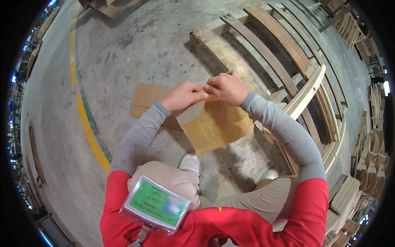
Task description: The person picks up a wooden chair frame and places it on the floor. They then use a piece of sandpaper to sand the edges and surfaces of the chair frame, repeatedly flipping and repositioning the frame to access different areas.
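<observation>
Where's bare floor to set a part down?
Free: concrete floor between the yellow-green line and slatted wooden frame, beyond the floor cardboard; also just left of that line. Crowded: right side, frame plus curved wooden pieces; nearer, held cardboard sheet and shoes.

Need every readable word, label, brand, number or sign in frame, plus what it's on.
ID badge, green card in a clear holder: several printed lines, upside down, left unquoted as personal ID; part of the card is blurred.
Held cardboard: no print seen.
Slatted wooden frame: none seen.
Yellow floor line: plain marking, no lettering seen.
Far background: too small to read.
</observation>
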The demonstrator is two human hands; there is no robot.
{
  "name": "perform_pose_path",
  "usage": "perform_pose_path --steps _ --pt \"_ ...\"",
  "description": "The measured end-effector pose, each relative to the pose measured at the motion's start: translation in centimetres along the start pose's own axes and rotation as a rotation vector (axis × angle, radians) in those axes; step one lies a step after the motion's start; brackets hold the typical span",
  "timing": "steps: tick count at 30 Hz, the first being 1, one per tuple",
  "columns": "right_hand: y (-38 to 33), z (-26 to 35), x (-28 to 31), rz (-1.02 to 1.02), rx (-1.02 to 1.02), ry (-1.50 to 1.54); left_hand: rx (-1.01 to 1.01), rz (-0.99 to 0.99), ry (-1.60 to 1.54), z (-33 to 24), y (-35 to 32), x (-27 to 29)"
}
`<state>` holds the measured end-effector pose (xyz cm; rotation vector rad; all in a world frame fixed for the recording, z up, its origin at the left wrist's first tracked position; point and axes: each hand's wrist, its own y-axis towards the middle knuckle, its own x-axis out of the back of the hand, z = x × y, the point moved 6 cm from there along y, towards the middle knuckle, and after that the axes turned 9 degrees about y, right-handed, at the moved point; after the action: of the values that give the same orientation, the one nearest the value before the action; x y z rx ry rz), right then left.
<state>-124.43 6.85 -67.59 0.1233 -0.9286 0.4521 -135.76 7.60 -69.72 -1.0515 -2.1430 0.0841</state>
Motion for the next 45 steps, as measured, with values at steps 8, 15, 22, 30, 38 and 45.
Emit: perform_pose_path --steps 8,15,22,30,38,45 --pt "-2.3 -4.2 5.0 -0.599 0.018 0.336 0.016 -0.168 -0.604 1.7 -0.1 0.0" --pt "-2.0 -5.3 3.2 -0.223 -0.13 0.208 -0.002 -0.599 -0.269 3.4 -2.2 0.5" --pt "-2.0 1.1 1.5 -0.169 0.353 -0.172 -0.142 -0.282 0.291 -1.9 0.2 -0.2" --pt "-1.1 0.9 0.7 -0.252 0.179 -0.4 -0.057 -0.151 -0.389 0.0 0.7 -2.8" --pt "0.1 -3.0 -2.4 0.036 -0.159 0.042 -0.106 -0.346 -0.066 -0.8 -0.3 -3.8" --pt "1.8 -5.9 -2.5 -0.079 -0.362 -0.115 -0.698 -0.676 0.558 -7.0 -4.2 -4.0"
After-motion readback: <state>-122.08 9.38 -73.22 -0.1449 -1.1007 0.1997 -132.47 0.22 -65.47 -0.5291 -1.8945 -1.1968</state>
